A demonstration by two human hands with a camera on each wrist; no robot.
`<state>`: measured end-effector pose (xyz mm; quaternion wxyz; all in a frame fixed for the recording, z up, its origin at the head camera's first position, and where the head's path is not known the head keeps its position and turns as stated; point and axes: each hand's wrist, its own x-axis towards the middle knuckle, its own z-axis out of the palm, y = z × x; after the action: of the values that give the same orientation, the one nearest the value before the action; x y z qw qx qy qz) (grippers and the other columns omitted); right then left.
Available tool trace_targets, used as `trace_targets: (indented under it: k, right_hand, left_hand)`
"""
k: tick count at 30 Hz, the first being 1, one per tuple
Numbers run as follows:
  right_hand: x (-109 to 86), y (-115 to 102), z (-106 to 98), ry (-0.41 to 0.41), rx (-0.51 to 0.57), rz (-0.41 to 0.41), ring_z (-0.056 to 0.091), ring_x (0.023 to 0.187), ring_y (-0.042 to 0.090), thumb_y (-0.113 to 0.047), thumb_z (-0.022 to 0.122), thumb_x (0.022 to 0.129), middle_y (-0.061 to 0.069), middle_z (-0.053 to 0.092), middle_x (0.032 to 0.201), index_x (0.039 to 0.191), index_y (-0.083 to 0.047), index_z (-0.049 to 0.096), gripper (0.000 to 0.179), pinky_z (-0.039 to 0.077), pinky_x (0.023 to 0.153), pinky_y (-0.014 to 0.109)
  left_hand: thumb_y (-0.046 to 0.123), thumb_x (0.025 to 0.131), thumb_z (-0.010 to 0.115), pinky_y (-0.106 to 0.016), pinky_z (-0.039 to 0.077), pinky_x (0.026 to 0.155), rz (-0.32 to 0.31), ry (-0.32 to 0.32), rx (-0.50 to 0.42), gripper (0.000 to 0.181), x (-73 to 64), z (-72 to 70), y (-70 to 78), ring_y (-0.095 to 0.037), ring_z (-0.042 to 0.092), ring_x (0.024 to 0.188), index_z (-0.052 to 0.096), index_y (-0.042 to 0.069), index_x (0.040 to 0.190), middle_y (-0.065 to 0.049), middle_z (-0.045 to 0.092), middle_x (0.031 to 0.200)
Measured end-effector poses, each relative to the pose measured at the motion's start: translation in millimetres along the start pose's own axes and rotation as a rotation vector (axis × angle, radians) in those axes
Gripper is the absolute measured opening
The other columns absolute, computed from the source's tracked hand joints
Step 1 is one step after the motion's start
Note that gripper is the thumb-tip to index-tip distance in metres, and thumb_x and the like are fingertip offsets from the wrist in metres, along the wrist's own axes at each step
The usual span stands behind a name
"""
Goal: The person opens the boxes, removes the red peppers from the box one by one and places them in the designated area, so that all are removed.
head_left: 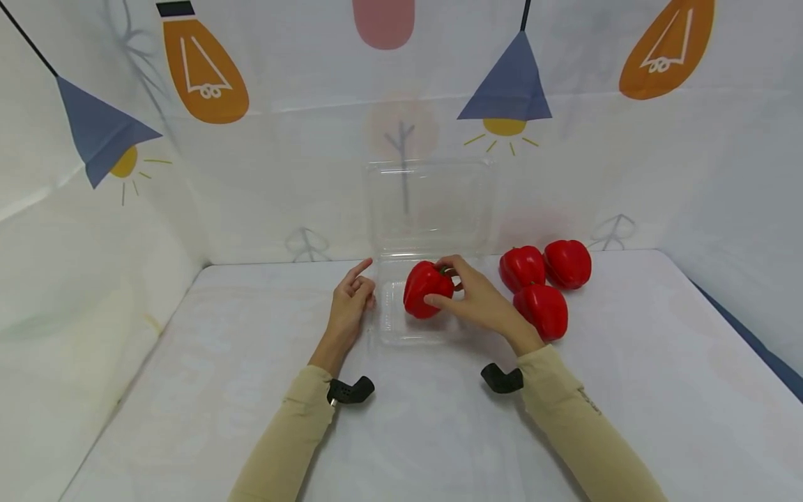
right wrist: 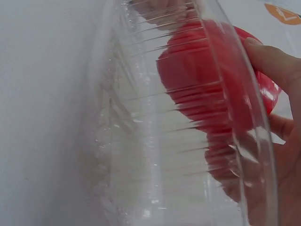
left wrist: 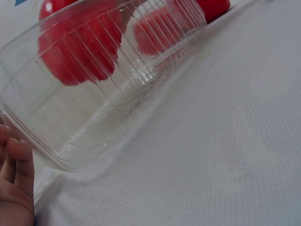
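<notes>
My right hand (head_left: 475, 296) grips a red bell pepper (head_left: 422, 291) with thumb and fingers curled round its stem end. The pepper is held over the base of a clear plastic clamshell box (head_left: 408, 336), whose lid (head_left: 433, 202) stands raised at the back. In the right wrist view the pepper (right wrist: 197, 70) shows partly through the ribbed clear wall. At the box's left side is my left hand (head_left: 351, 300), index finger extended and the other fingers loosely bent. In the left wrist view its fingertips (left wrist: 19, 150) are right at the box's outer wall (left wrist: 56, 117).
Three more red bell peppers sit to the right of the box: one at the front (head_left: 542, 312), one behind it (head_left: 522, 268) and one farther right (head_left: 567, 263). White cloth covers the table (head_left: 426, 425). A printed curtain (head_left: 301, 160) hangs at the back.
</notes>
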<state>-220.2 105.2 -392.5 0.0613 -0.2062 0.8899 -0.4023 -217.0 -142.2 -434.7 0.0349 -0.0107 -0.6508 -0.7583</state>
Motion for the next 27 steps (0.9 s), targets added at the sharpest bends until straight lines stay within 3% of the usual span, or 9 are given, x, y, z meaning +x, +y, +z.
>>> trace_targets:
  k: [16,27]
  right_hand:
    - [-16.5,0.7,-17.6,0.022,-0.021,-0.014,0.051,0.108,0.022,-0.041,0.077,0.074,-0.001,0.053,0.118,0.126,-0.024,0.041,0.066,0.053,0.079,0.035]
    - [-29.0,3.6,-34.8,0.039,-0.001,0.048,0.051,0.109,0.025,-0.043,0.081,0.069,-0.001,0.053,0.118,0.122,-0.026,0.042,0.068,0.053,0.077,0.036]
  left_hand:
    - [-0.003,0.092,0.049,-0.019,0.037,0.051,0.027,0.001,-0.014,0.049,0.9,-0.1,-2.5,-0.007,0.044,0.051,0.044,0.006,0.14,0.003,0.046,0.062]
    - [-0.002,0.092,0.05,-0.02,0.036,0.052,0.025,-0.005,-0.015,0.05,-0.3,-0.1,-1.0,-0.008,0.043,0.052,0.042,0.005,0.14,0.003,0.045,0.063]
